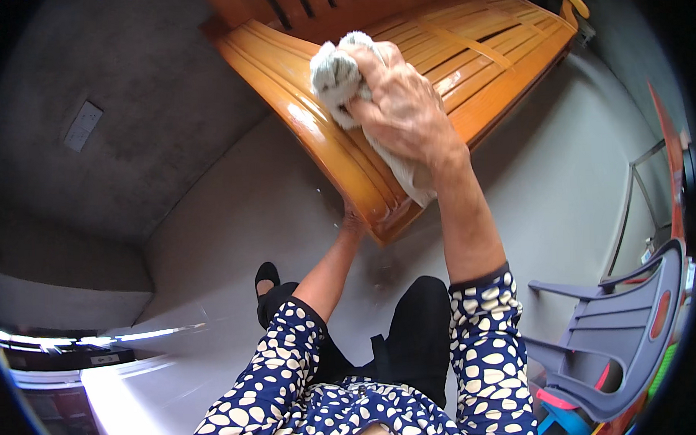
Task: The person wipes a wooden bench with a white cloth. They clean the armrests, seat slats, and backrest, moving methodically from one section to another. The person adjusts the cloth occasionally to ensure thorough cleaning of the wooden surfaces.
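A long orange-brown wooden bench [452, 114] with a slatted seat stands in front of me, its broad, glossy armrest [298, 116] running toward me. My right hand [406, 112] is closed round a bunched whitish cloth [335, 76] over the armrest. Part of the cloth hangs below the palm near the armrest's front end. My left hand [352, 215] is at the outer side of that front end, lower down. The wood hides its fingers, so their grip does not show.
At the right stands a grey plastic chair [620, 327] with coloured things beneath it. A dark grey wall with a white socket plate [83, 125] rises at the left. Smooth grey floor [232, 198] lies under the bench; bright light falls at the lower left.
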`<action>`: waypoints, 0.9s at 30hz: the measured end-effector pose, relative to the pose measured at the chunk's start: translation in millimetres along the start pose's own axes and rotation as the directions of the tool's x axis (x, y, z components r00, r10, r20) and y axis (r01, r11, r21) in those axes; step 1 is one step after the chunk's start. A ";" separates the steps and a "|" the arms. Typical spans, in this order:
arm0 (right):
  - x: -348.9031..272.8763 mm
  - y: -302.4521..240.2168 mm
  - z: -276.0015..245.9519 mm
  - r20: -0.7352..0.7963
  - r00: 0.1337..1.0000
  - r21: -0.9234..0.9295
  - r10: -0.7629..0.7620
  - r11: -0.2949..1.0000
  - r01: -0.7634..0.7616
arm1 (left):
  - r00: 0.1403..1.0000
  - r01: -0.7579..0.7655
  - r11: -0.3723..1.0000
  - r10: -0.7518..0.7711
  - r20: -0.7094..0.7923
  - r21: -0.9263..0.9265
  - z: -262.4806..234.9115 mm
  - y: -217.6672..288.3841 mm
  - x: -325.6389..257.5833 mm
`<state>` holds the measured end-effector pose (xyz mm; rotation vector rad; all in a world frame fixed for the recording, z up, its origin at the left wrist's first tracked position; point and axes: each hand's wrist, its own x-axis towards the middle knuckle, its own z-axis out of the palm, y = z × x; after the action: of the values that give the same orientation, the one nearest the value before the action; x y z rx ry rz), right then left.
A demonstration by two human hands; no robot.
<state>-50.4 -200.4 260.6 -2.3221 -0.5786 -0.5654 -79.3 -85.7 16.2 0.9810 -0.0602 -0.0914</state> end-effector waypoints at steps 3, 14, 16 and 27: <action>-10.3 0.9 -3.3 -0.060 0.989 0.037 0.137 0.990 -0.135 | 1.000 0.018 1.000 -0.018 0.017 -0.009 -2.8 2.4 0.2; -128.0 29.9 133.9 -0.694 0.443 0.510 0.567 0.822 -0.253 | 0.997 0.074 0.978 -0.075 -0.005 0.197 -31.5 32.2 -6.7; -132.4 30.8 158.3 -0.615 0.507 0.307 0.604 0.775 -0.552 | 0.993 0.106 0.974 -0.113 0.027 0.198 -27.9 38.8 -5.9; -164.1 41.2 149.8 -0.568 0.821 -0.189 0.058 0.962 -0.198 | 0.977 0.210 0.978 -0.209 0.030 -0.014 -26.3 58.9 -6.7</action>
<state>-125.2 -165.6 50.2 -2.2277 -0.0697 -1.2503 -80.7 -30.6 50.6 0.9668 0.0183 -0.2993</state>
